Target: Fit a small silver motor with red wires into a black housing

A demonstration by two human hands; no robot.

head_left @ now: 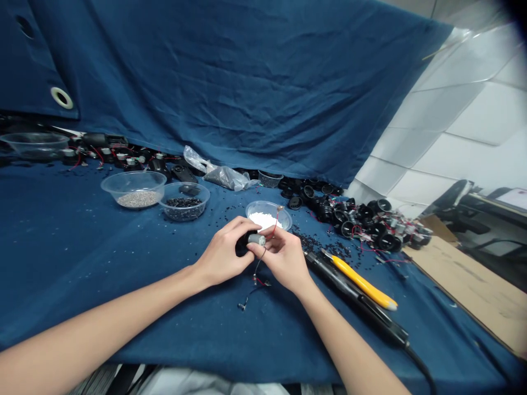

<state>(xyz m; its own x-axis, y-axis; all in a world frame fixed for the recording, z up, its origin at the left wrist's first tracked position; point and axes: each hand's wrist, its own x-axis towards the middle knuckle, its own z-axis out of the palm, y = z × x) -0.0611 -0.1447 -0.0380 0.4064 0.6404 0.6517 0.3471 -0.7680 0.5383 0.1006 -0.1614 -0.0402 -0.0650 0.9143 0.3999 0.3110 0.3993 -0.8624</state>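
Small silver motor [256,239] in a black housing [241,244], trailing thin wires [257,269].

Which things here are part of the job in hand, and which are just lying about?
In the job: left hand, right hand, small silver motor, its thin red and black wires.
Lying about: bowl of white pellets, bowl of black pellets, bowl of grey granules, black corded tool, yellow-handled tool.
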